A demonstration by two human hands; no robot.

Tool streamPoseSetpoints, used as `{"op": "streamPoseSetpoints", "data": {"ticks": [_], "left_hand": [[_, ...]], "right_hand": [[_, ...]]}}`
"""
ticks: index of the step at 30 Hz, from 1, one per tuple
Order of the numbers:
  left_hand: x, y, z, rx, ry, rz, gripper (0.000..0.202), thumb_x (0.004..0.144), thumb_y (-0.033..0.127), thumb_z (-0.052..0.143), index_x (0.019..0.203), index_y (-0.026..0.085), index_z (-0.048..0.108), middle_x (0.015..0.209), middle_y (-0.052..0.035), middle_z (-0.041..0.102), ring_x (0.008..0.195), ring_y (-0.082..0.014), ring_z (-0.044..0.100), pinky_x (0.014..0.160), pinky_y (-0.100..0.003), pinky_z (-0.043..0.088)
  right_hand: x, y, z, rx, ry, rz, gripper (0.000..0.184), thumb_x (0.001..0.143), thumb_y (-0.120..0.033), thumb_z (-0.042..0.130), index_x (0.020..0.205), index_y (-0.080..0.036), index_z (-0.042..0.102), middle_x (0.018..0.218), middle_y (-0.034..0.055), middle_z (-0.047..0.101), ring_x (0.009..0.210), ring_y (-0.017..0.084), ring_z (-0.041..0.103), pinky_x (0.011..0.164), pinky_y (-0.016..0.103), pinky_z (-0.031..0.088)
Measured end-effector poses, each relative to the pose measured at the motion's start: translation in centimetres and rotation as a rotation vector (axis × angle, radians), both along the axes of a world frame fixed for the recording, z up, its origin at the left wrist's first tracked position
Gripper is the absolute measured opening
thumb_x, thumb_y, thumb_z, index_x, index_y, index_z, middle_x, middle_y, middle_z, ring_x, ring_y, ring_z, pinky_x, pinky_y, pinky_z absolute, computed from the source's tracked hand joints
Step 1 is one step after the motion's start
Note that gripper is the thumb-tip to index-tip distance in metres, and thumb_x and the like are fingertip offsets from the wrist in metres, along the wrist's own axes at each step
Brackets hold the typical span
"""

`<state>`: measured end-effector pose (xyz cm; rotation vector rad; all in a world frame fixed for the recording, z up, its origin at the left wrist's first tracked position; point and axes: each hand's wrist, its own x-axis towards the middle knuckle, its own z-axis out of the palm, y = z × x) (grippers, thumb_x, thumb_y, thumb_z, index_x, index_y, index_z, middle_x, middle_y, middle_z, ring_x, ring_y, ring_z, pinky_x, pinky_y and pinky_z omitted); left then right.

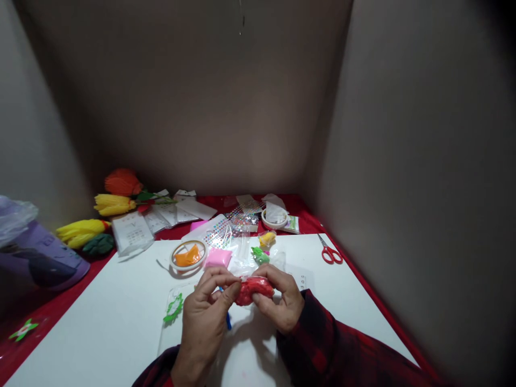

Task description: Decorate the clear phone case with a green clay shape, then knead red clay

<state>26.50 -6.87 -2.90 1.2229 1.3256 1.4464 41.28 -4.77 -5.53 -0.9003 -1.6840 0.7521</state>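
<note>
Between my two hands is a lump of red modelling clay [258,289], partly wrapped in clear plastic, held above the white board. My left hand [212,306] pinches its left edge with thumb and fingers. My right hand [281,298] grips the right end, thumb pressed on the front. Behind my left fingers, a blue stick-like thing [228,321] shows only in part. Left of my left hand lies a clear sheet [164,336] with a green leafy clay shape [174,308] on it.
Beyond my hands lie a pink packet [218,258], a tape roll [172,262] around an orange packet [188,256], green clay [260,255] and yellow clay [266,239]. Red scissors [331,255] rest at right. A purple bucket [48,258] and artificial flowers [115,204] occupy the left.
</note>
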Motion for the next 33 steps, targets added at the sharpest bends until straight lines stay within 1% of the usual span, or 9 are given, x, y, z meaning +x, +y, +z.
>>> {"op": "streamPoseSetpoints", "data": {"ticks": [5,8,14,19,21,23,26,29,33], "left_hand": [[0.02,0.03,0.32,-0.187,-0.164,-0.061,0.016,0.059,0.025,0.080,0.066,0.015,0.070,0.066,-0.0016,0.065,0.061,-0.0145,0.058,0.058,-0.023,0.048],[-0.05,0.00,0.21,-0.237,-0.240,-0.050,0.022,0.055,0.023,0.082,0.069,0.014,0.067,0.067,-0.0001,0.064,0.059,-0.0124,0.057,0.055,-0.021,0.047],[-0.19,0.11,0.00,-0.236,-0.273,-0.071,0.028,0.055,0.023,0.083,0.072,0.014,0.063,0.063,0.0021,0.061,0.053,-0.0092,0.053,0.049,-0.018,0.042],[0.00,-0.05,0.45,-0.265,-0.298,-0.115,0.033,0.055,0.025,0.083,0.080,0.013,0.066,0.075,-0.0030,0.067,0.066,-0.0160,0.062,0.060,-0.024,0.049],[0.07,-0.13,0.61,-0.280,-0.313,-0.141,0.034,0.054,0.024,0.083,0.082,0.013,0.066,0.076,-0.0041,0.069,0.067,-0.0176,0.064,0.061,-0.025,0.050],[0.09,-0.17,0.66,-0.295,-0.329,-0.173,0.035,0.055,0.023,0.083,0.084,0.013,0.066,0.076,-0.0045,0.069,0.068,-0.0175,0.064,0.062,-0.025,0.049],[0.04,-0.18,0.50,-0.299,-0.350,-0.219,0.028,0.062,0.026,0.080,0.083,0.013,0.067,0.073,-0.0027,0.067,0.065,-0.0146,0.062,0.064,-0.024,0.048],[-0.04,-0.12,0.15,-0.284,-0.301,-0.213,0.021,0.069,0.030,0.076,0.079,0.013,0.066,0.069,-0.0013,0.065,0.063,-0.0130,0.059,0.061,-0.022,0.046],[-0.10,-0.17,-0.25,-0.251,-0.177,-0.174,0.018,0.072,0.029,0.073,0.072,0.013,0.065,0.067,-0.0007,0.064,0.060,-0.0109,0.056,0.058,-0.020,0.044]], "right_hand": [[0.03,0.06,-0.12,-0.043,-0.003,0.053,0.013,0.066,-0.020,0.053,0.074,-0.016,0.062,0.064,0.0010,0.056,0.055,0.013,0.048,0.053,0.025,0.039],[0.05,0.08,-0.28,-0.056,0.012,0.078,0.013,0.065,-0.020,0.053,0.074,-0.017,0.062,0.063,-0.0002,0.055,0.056,0.013,0.047,0.054,0.025,0.038],[-0.03,0.05,-0.47,-0.107,0.040,0.093,0.012,0.062,-0.019,0.053,0.071,-0.017,0.062,0.062,-0.0012,0.055,0.052,0.011,0.045,0.051,0.023,0.037],[0.19,0.13,-0.20,-0.145,0.070,0.106,0.013,0.065,-0.021,0.054,0.073,-0.017,0.062,0.063,-0.0007,0.057,0.056,0.012,0.047,0.054,0.024,0.040],[0.26,0.16,-0.03,-0.168,0.073,0.110,0.013,0.065,-0.021,0.053,0.074,-0.017,0.062,0.064,-0.0003,0.057,0.056,0.013,0.048,0.055,0.024,0.041],[0.29,0.19,0.05,-0.174,0.070,0.106,0.014,0.064,-0.022,0.053,0.074,-0.017,0.062,0.064,0.0000,0.057,0.056,0.013,0.048,0.056,0.025,0.041],[0.33,0.22,-0.01,-0.169,0.064,0.098,0.015,0.064,-0.021,0.053,0.075,-0.017,0.062,0.063,-0.0001,0.057,0.056,0.013,0.048,0.056,0.025,0.041],[0.37,0.20,-0.18,-0.138,0.052,0.114,0.014,0.065,-0.021,0.053,0.075,-0.017,0.062,0.064,0.0001,0.057,0.056,0.013,0.049,0.056,0.025,0.041],[0.41,0.08,-0.47,-0.121,0.007,0.131,0.013,0.067,-0.022,0.053,0.075,-0.016,0.062,0.064,0.0009,0.058,0.057,0.014,0.050,0.056,0.026,0.041]]}}
